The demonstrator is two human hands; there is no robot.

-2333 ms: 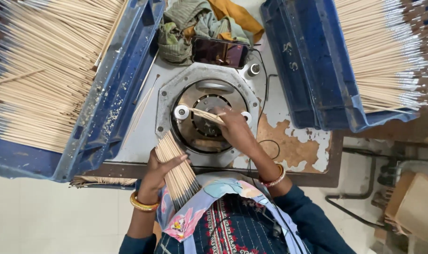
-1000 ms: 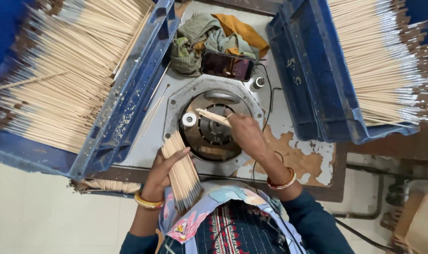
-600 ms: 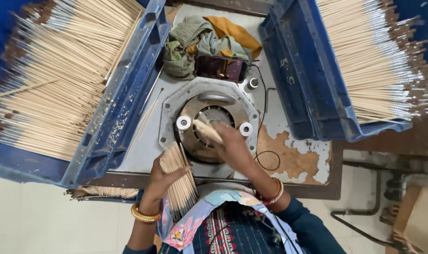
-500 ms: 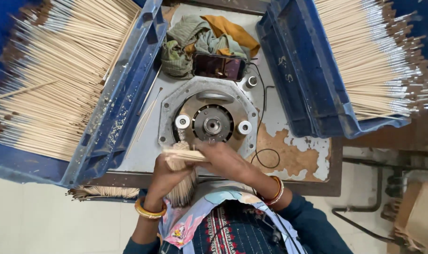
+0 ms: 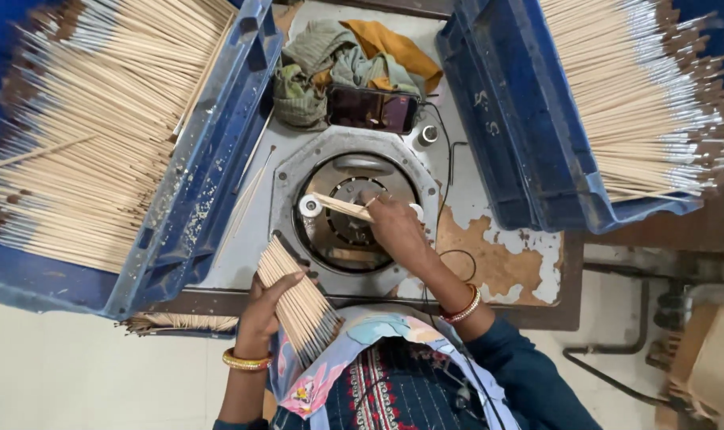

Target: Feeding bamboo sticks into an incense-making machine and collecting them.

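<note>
Left hand (image 5: 268, 306) grip clenched around pale stick bundle (image 5: 298, 302), right hand (image 5: 394, 227) seemingly pinching one thin stick (image 5: 342, 207)

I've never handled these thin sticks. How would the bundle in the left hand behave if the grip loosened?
The bundle of sticks would probably fan out and slip apart, since it is loose and already splayed in the left hand. Each stick looks thin and light, so likely snaps easily and may roll.

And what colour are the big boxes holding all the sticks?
Blue. The left crate and the right crate are both blue plastic, seen clearly in the head view.
</note>
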